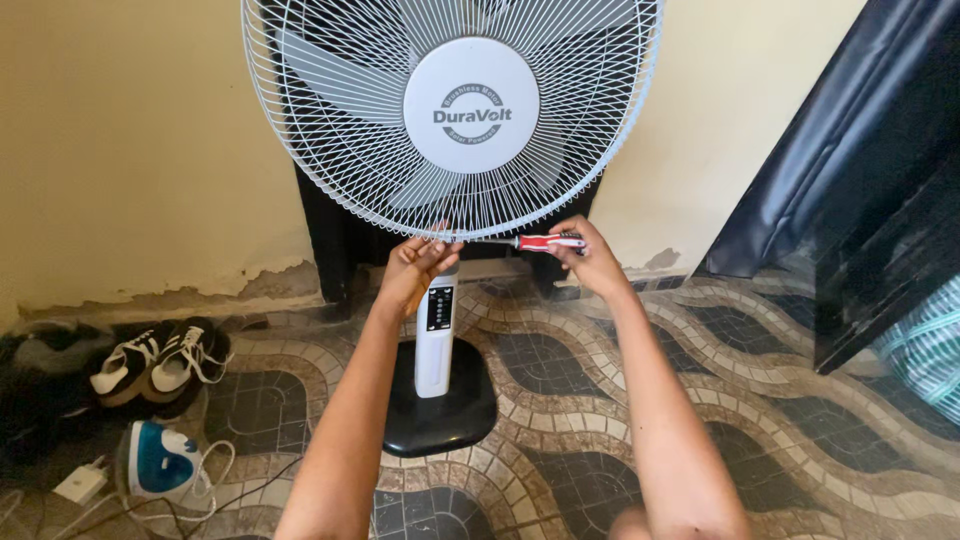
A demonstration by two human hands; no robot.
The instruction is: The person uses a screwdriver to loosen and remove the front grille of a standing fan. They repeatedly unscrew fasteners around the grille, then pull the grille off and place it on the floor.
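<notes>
Screwdriver (540, 241) with red handle is gripped in the closed right hand (590, 262), tip at the fan grille (340, 190) bottom; left hand (415, 268) pinches the rim there

**Both arms raised, hands close together**

Both bare forearms reach up and forward from the lower edge of the view, converging toward the middle. The left hand (415, 262) is bent back at the wrist, fingers curled with the tips pinched upward. The right hand (583, 255) is closed in a grip, knuckles up, thumb pointing toward the left hand.
</notes>
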